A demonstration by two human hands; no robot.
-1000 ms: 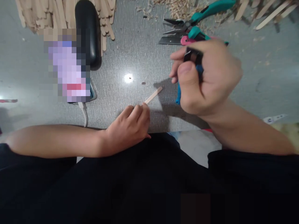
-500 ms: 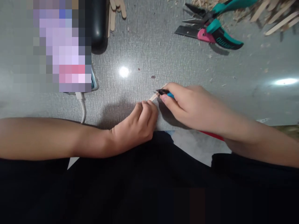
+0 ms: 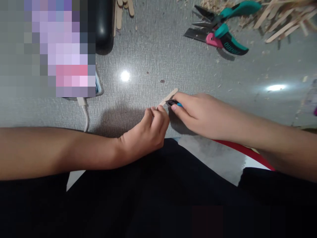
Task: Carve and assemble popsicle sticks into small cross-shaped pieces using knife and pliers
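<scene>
My left hand (image 3: 155, 127) is closed around the lower end of a pale wooden craft stick (image 3: 171, 95), close to the table's near edge. The stick slants up to the right, with its rounded far end showing beyond my fingers. In my right hand (image 3: 195, 105) is a utility knife (image 3: 172, 102) with a black front and a blue body, mostly covered by my palm. Its short dark blade points left and meets the stick just past my left fingertips. The stick's held end is hidden in my left hand.
Teal-and-black cutters (image 3: 220, 29) lie open at the upper right. Behind them are wood shavings and several loose sticks (image 3: 282, 29). A black rounded object (image 3: 104, 29) and more sticks (image 3: 119, 16) are at the upper left. A phone (image 3: 99, 82) with a white cable (image 3: 85, 115) lies left.
The knife has moved slightly down along the stick toward my left fingers, leaving more of the stick's far end in sight. The view has shifted a little to the right.
</scene>
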